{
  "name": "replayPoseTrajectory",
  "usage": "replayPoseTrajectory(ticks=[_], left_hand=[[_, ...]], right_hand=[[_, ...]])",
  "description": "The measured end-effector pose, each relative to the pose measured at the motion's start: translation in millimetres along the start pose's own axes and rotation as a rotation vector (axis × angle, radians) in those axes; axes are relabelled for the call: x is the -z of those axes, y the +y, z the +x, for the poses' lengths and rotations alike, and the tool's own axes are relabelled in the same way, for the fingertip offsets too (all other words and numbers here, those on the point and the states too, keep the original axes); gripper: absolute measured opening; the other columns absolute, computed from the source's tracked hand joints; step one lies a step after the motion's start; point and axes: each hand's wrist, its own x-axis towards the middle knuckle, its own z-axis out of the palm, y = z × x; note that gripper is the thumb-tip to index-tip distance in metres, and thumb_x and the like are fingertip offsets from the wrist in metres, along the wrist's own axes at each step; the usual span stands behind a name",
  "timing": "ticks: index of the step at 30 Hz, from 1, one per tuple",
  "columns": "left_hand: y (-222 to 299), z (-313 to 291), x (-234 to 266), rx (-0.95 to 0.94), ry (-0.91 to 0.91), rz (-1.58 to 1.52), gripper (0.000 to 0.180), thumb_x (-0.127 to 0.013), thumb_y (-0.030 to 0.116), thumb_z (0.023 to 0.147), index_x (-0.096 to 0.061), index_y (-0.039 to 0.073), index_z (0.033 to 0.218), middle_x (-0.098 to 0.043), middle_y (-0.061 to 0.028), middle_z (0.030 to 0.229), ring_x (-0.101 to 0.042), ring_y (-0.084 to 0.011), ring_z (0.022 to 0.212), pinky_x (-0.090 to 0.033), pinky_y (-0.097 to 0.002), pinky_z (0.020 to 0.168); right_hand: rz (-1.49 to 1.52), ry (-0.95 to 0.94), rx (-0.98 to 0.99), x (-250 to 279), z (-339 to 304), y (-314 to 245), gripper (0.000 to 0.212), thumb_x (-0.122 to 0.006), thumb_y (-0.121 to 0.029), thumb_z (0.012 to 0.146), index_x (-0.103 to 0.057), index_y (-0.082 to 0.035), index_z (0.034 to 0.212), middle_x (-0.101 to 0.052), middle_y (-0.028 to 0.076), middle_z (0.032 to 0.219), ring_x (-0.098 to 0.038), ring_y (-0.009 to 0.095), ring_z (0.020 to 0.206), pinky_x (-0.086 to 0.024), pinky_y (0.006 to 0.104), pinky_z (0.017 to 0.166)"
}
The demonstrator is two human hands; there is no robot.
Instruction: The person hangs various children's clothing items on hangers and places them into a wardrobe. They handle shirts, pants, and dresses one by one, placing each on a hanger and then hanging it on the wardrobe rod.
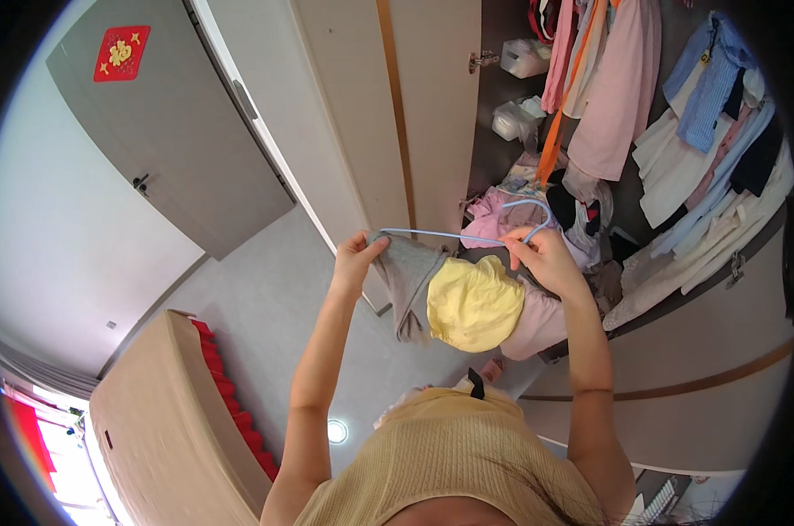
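A thin light-blue clothes hanger [441, 234] stretches between my hands in front of the open wardrobe. My right hand [544, 259] grips it close to its curved hook, which points up and right. At the other end, my left hand [360, 257] pinches the edge of a grey garment [406, 267] against the hanger's tip. The grey cloth hangs down from there, partly on the hanger. Just below and between my hands is a bunched yellow garment [474, 302]. Beside it, a pale pink cloth [535, 324] is partly hidden by my right forearm.
Pink and white clothes [616, 105] hang in the wardrobe, with more on the open right side, including a blue shirt [711, 88]. Folded clothes [493, 215] lie heaped at its bottom. A beige-covered bed [165, 421] stands left, and a grey door [173, 131] is behind.
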Motion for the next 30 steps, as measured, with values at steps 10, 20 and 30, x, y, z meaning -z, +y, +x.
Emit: replayPoseTrajectory(ticks=[10, 20, 30], left_hand=[[0.1, -15.5, -43.5, -0.856, 0.363, 0.678, 0.028, -0.070, 0.008, 0.082, -0.059, 0.006, 0.107, -0.060, -0.0109, 0.103, -0.056, -0.0286, 0.098, -0.044, -0.0396, 0.086], [-24.0, -21.5, -140.3, -1.245, -0.402, 1.227, 0.030, -0.066, 0.024, 0.082, -0.063, 0.013, 0.110, -0.056, -0.0001, 0.087, -0.057, -0.0171, 0.088, -0.041, -0.0348, 0.078], [-27.8, 23.7, -138.0, -1.144, -0.328, 0.921, 0.021, -0.066, 0.017, 0.084, -0.063, 0.006, 0.101, -0.059, -0.0112, 0.095, -0.054, -0.0309, 0.097, -0.039, -0.0435, 0.090]], right_hand=[[0.006, -0.078, 0.063, -2.7, 22.8, -13.6, 0.021, -0.057, -0.016, 0.096, -0.068, 0.002, 0.100, -0.064, 0.001, 0.069, -0.054, 0.005, 0.060, -0.040, 0.0221, 0.053], [0.067, -0.088, 0.071, -6.0, 42.9, -20.6, 0.022, -0.058, -0.016, 0.096, -0.068, 0.001, 0.087, -0.065, 0.001, 0.070, -0.050, 0.004, 0.056, -0.039, 0.0223, 0.051], [0.009, 0.210, -0.091, 36.2, -48.7, -20.3, 0.026, -0.055, -0.018, 0.098, -0.068, -0.002, 0.083, -0.062, -0.002, 0.069, -0.046, 0.004, 0.060, -0.039, 0.0217, 0.056]])
